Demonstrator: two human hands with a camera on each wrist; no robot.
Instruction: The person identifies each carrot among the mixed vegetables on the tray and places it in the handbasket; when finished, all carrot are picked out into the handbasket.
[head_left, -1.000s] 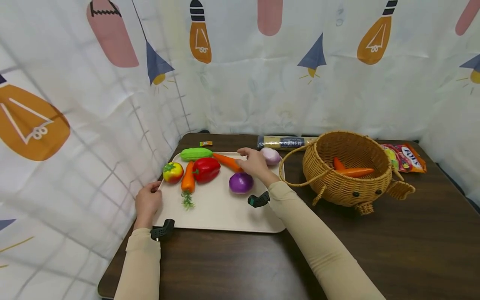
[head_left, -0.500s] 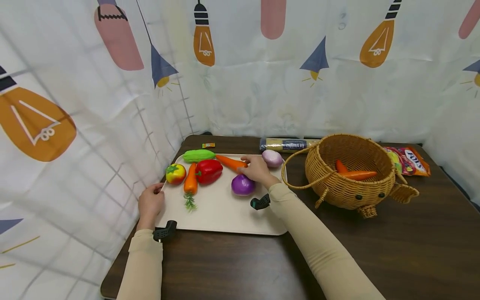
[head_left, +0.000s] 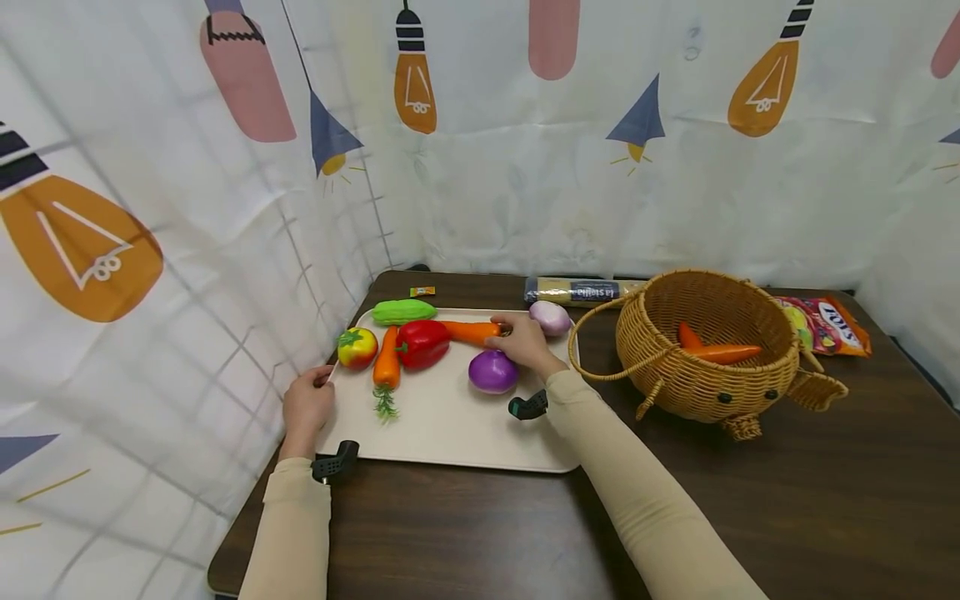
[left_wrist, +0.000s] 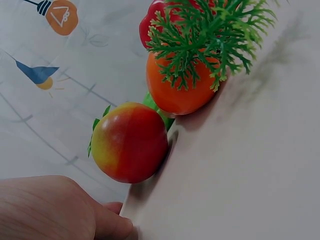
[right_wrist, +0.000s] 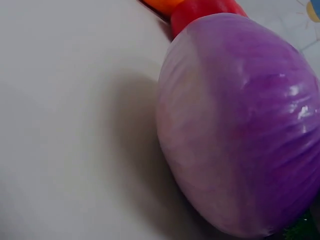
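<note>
At the left edge of the cream tray (head_left: pixel 450 433), my left hand (head_left: pixel 307 408) grips the rim, its thumb on top in the left wrist view. My right hand (head_left: pixel 525 342) pinches the right end of an orange carrot (head_left: pixel 471 332), which lies sideways by a red bell pepper (head_left: pixel 422 344). Just in front of that hand sits a purple onion (head_left: pixel 492 372), which fills much of the right wrist view and hides the fingers there. A leafy carrot (head_left: pixel 387 358), a red-yellow tomato-like fruit (left_wrist: pixel 131 142) and a green bumpy gourd (head_left: pixel 403 312) lie at the tray's left.
A pale purple bulb (head_left: pixel 550 317) sits at the tray's back right corner. Right of the tray stands a wicker basket (head_left: pixel 675 379) with orange carrot-like pieces (head_left: pixel 723 353) inside. Behind lie a pasta packet (head_left: pixel 585 290), a small orange wrapper (head_left: pixel 422 291) and a candy bag (head_left: pixel 825 325).
My right hand has closed on the carrot's end, and the carrot has swung from slanting to nearly level, its other end now by the pepper. The left hand stays on the tray rim.
</note>
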